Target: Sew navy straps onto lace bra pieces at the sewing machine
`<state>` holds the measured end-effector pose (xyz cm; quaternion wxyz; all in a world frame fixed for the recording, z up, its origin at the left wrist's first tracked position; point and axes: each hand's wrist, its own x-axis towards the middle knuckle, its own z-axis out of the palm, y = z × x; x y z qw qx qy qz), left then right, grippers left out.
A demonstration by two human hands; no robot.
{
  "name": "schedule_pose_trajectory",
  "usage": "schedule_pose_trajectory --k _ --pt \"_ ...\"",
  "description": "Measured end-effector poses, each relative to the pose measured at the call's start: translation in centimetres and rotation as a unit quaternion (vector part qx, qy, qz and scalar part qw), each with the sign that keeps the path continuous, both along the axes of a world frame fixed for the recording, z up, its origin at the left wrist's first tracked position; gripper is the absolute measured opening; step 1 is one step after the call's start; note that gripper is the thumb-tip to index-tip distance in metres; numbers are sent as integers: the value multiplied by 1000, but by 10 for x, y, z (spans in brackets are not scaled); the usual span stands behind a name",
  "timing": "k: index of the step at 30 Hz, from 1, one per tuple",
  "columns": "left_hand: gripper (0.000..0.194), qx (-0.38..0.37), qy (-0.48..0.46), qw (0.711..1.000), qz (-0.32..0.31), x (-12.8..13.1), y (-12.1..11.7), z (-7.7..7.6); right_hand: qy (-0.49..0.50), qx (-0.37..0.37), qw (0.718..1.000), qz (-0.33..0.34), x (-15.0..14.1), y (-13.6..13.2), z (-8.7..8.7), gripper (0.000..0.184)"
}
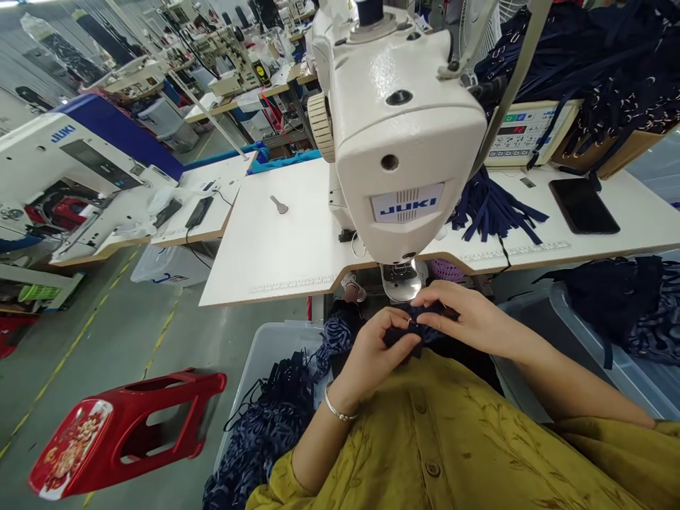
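Note:
A piece of dark navy fabric (396, 341) is held between my hands, just in front of the sewing machine (406, 142). My left hand (375, 354), with a silver bangle at the wrist, pinches its edge between thumb and fingers. From the other side, my right hand (467, 315) grips the fabric, thumb and index finger closed close to the left fingertips. Something small and shiny shows where the fingertips meet; its kind cannot be made out. Above the right fingers is the machine's metal needle area (402, 280).
Patterned navy garments fill a clear bin (255, 354) at left; another bin (571, 312) stands at right. On the white table (287, 248) lie a small metal piece (279, 205), navy straps (496, 205) and a phone (584, 205). A red stool (132, 425) is on the floor.

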<state>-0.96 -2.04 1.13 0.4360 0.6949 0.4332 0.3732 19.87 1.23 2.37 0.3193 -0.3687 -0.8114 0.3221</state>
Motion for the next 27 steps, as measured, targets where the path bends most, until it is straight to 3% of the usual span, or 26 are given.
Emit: schedule_pose_trajectory --k 3,5,7,10,12,15,19,23,27 --pt "9 -27 -36 999 -18 -3 -2 -1 1 107 994 -26 -1 1 -3 11" --pt "7 -14 -45 999 26 -4 -2 -2 27 176 979 -96 -2 -2 -7 12" --pt "8 -10 -44 997 63 -4 -2 -3 67 183 972 -132 -3 -7 -13 13" --pt "13 -33 -61 995 67 0 -3 -4 81 41 995 -46 -7 -16 -24 26" --pt "17 -70 -93 992 48 3 -4 -5 95 -54 994 8 -12 -20 -31 37" --pt "20 -102 -100 990 21 10 -5 -4 190 -123 973 -44 -20 -24 -37 32" --pt "16 13 -20 999 41 17 -6 -2 275 -76 949 -138 -29 -26 -35 13" --pt "13 132 36 988 69 19 -5 0 294 -35 949 -111 -32 -26 -34 13" --pt "12 175 53 981 71 17 -6 -2 293 -14 950 -108 -32 -24 -38 4"
